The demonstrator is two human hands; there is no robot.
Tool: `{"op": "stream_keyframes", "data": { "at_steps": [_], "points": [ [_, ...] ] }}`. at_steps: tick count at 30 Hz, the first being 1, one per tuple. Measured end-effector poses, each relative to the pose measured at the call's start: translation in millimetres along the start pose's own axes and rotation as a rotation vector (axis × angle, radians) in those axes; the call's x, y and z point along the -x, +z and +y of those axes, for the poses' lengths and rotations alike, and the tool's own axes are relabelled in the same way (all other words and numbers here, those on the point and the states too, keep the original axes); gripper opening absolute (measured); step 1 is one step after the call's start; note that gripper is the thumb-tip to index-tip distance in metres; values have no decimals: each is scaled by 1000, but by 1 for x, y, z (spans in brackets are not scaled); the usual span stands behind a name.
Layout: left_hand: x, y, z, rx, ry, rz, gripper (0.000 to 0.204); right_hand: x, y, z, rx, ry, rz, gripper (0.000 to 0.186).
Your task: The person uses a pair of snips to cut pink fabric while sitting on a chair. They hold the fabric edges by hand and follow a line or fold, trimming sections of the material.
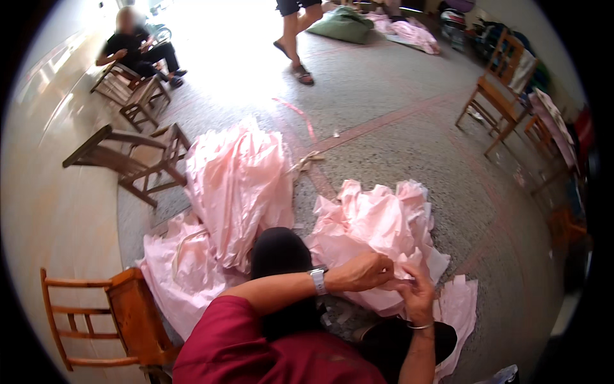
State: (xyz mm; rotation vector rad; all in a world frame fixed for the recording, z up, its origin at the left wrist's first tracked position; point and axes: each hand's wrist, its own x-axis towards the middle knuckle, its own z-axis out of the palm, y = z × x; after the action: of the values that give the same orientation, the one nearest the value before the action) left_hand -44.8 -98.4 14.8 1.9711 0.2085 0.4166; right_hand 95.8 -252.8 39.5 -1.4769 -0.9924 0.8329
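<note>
My left hand (363, 271), with a watch (318, 281) at its wrist, reaches across in front of me, its fingers closed in a pinch. Close beside it my right hand (417, 296) is also closed, thumb and fingers pressed together at the edge of the pink fabric (374, 217). Both hands seem to grip that thin, shiny material, though the exact spot between the fingertips is small and partly hidden. The fabric lies crumpled in front of my knees. A bracelet (420, 326) circles my right wrist.
Another pink heap (240, 185) and a lower pink pile (185, 269) lie to the left. Wooden chairs (137, 153) line the left side; another chair (502, 96) stands at right. A seated person (131, 54) and a walking person's legs (295, 45) are farther off, near a green sack (339, 25).
</note>
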Motion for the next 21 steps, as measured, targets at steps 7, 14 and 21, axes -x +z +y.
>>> {"op": "stream_keyframes", "data": {
  "at_steps": [7,14,21],
  "points": [
    [-7,-2,23,108,-135,-118,23,8,-9,22,-80,244,25,15],
    [-9,-7,36,188,-229,-101,16,3,-4,-6,99,151,90,11],
    [-19,-28,49,233,-193,24,12,4,-30,5,88,138,148,10]
  ]
}}
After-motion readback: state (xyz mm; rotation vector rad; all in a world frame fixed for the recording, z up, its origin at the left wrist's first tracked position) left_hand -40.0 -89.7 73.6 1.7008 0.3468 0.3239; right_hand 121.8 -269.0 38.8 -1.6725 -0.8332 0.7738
